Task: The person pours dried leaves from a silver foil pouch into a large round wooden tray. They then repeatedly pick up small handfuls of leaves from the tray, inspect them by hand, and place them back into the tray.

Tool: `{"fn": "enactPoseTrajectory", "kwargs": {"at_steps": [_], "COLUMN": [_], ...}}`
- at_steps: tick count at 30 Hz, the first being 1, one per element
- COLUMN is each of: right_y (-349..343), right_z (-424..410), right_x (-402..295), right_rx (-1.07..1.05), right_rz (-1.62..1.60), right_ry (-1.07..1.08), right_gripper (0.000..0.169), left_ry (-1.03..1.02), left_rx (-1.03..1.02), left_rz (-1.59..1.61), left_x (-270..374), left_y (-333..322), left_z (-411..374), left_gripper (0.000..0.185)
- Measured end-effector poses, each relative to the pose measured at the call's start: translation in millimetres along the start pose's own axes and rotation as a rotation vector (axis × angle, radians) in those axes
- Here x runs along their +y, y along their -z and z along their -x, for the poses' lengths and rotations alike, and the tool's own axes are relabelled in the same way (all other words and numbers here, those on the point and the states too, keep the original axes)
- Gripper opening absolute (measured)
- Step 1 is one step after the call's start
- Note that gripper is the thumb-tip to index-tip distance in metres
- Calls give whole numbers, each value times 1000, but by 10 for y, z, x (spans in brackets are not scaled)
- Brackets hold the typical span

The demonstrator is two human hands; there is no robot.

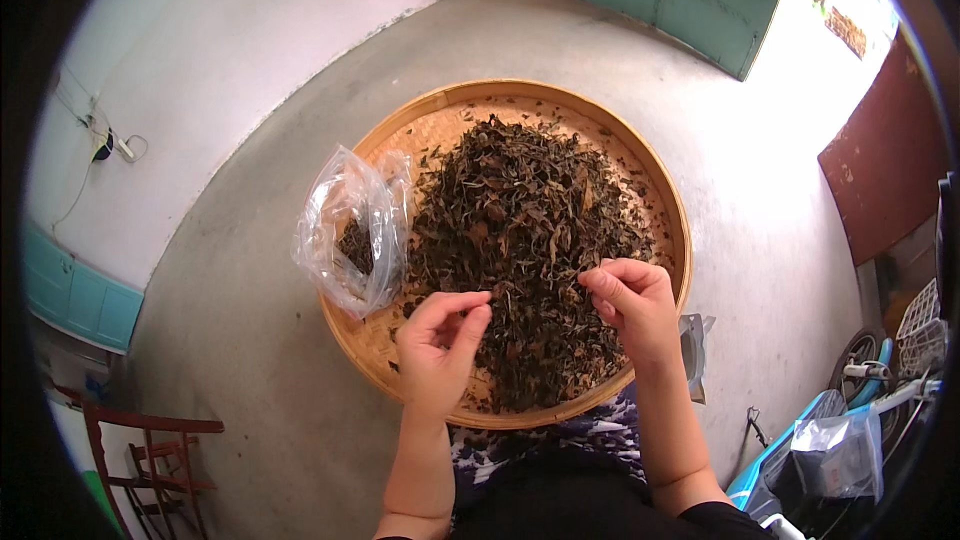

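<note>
A round bamboo tray with a raised rim lies before me, holding a large heap of dark dried leaves. Over the heap's near left part, my left hand has thumb and forefinger tips close together; whether a small bit is between them cannot be told. My right hand is above the heap's right side, thumb and forefinger pinched, with what looks like a thin leaf or stem at the tips. An open clear plastic bag rests on the tray's left rim, with some dark leafy bits inside.
Concrete floor surrounds the tray. A grey pouch is just beyond the right rim. At lower right are a blue and white bicycle and a clear bag. A dark red wooden chair stands at lower left; a green door is at the back.
</note>
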State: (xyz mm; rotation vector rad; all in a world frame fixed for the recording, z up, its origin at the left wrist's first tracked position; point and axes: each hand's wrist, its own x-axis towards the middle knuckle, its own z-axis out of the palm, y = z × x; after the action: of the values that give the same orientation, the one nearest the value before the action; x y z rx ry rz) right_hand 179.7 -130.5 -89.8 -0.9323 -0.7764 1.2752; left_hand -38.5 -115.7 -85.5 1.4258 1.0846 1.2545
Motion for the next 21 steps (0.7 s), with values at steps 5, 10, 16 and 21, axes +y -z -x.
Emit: {"fn": "enactPoseTrajectory", "kwargs": {"at_steps": [5,10,16,21], "right_y": [79,40,-27,-52], "right_z": [-3,45,107,154], "right_x": [194,268,281,370], "right_rx": [-48,-156,-211,-245], "right_rz": [-235,-331,-309,-366], "right_ry": [-180,-263,-334,-445], "right_gripper": [15,14,17,21], "left_ry": [76,195,274,283], "left_rx": [-182,-301,-170,-329], "left_rz": [17,96,310,323], "left_x": [53,-35,-39,-67], "left_y": [-239,-317,-438,-410], "left_z": [45,9,0,-44], "left_gripper": [11,14,18,17]}}
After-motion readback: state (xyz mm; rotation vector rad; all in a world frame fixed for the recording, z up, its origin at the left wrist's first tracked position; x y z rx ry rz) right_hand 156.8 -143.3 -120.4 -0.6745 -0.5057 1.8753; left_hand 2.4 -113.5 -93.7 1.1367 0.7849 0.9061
